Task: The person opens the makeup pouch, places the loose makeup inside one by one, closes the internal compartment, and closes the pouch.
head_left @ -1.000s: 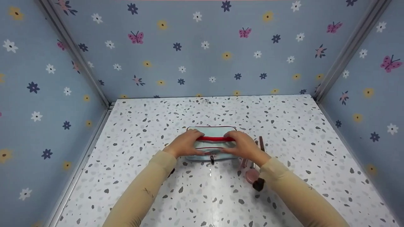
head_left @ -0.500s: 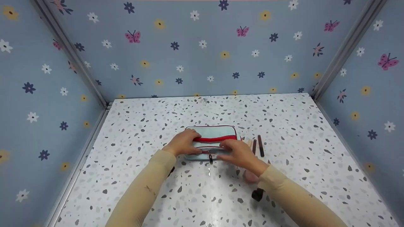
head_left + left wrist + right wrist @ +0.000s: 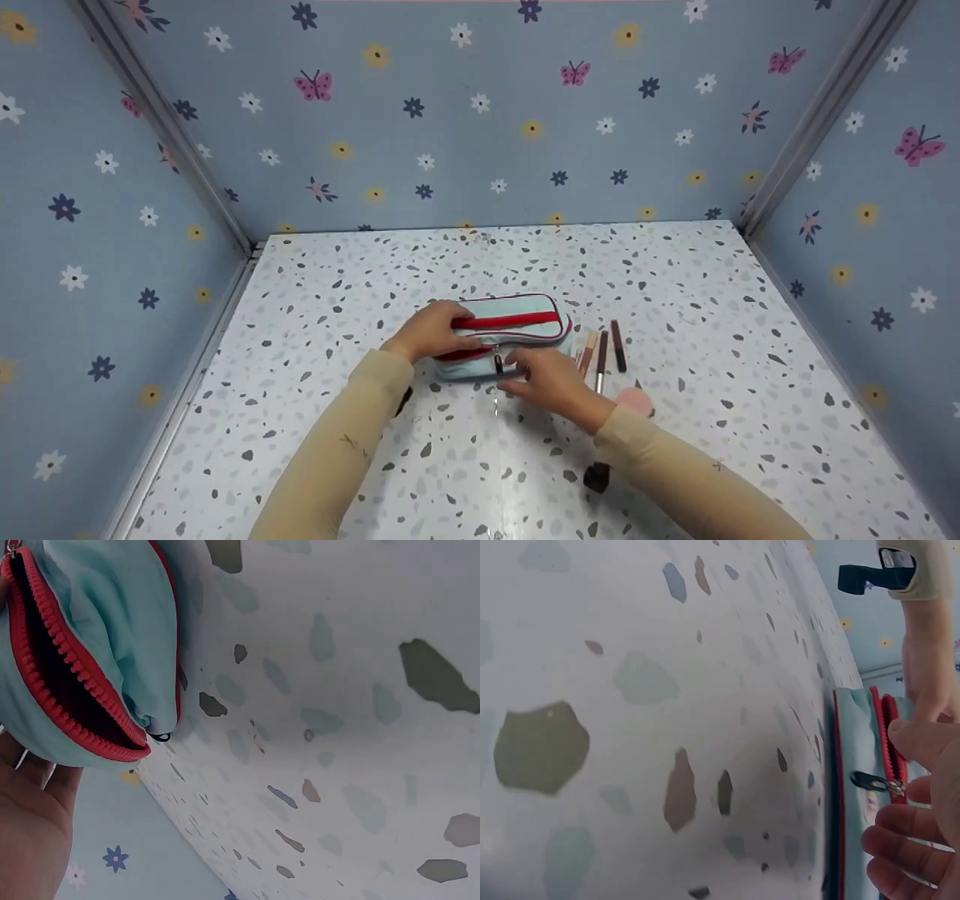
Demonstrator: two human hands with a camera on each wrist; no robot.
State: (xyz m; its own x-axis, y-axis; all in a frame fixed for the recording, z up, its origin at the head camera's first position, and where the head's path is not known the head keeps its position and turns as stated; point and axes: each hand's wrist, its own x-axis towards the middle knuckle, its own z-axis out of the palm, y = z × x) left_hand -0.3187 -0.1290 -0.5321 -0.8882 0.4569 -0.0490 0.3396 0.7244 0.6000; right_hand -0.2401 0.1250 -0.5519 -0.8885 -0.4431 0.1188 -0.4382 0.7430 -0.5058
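A light-blue zip pouch (image 3: 506,307) with red trim and a red band across its top lies mid-table. My left hand (image 3: 431,330) grips its left end, thumb in front and fingers over the top. In the left wrist view, the red-toothed zipper (image 3: 67,664) gapes at that end, dark inside. My right hand (image 3: 551,379) is at the pouch's front, thumb and fingers spread apart beside the dark zipper pull (image 3: 498,365). The right wrist view shows the zipper pull (image 3: 868,781) hanging free between thumb and fingers (image 3: 904,840).
Right of the pouch lie several slim pencil-like sticks, one a dark-brown stick (image 3: 619,346). A round pink item (image 3: 634,401) sits by the right sleeve. A dark brush-like tip (image 3: 597,477) shows below that forearm. Another dark item (image 3: 405,401) is partly under the left forearm. Patterned walls enclose the table.
My right hand has left the red band and come down toward the zipper pull. The pouch has tilted and turned slightly, showing more of its front. The left hand keeps its grip.
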